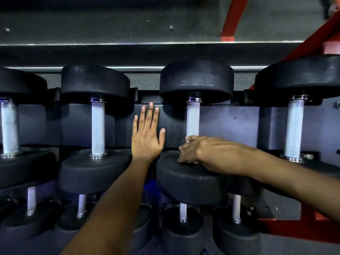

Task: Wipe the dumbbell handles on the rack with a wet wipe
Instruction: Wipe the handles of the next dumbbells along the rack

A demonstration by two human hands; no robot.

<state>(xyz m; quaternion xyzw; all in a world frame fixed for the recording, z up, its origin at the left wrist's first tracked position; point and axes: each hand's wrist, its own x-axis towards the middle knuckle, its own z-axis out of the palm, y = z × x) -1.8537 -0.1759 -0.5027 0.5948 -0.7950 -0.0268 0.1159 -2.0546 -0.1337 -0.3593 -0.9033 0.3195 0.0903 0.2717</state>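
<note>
Top shelf of the rack (230,122) carries four dumbbells side by side, handles running near-to-far so each can be reached from the front. A lower row sits nearer the camera, mostly in shadow.

Right hand (195,151) comes in from the right and its grip is curled round the near end of the handle (192,118) of the third dumbbell (196,80) from the left, just above the near weight head. The wet wipe itself is not clearly visible; only a pale blurred bit at the fingertips, could be the wipe, can't tell. Fingers wrap the bar, probably so the knurling gets rubbed all round.

Left hand (147,137) is flat, fingers straight and spread, holding nothing, palm pressed on the dark rack panel between the second and third dumbbells. Likely bracing the body while leaning in.

Judgement: wiping is at the third handle, at its near end. The handle to the far right (294,126) probably comes next; the second handle (98,126) and the lower row can't be judged for cleanliness.
</note>
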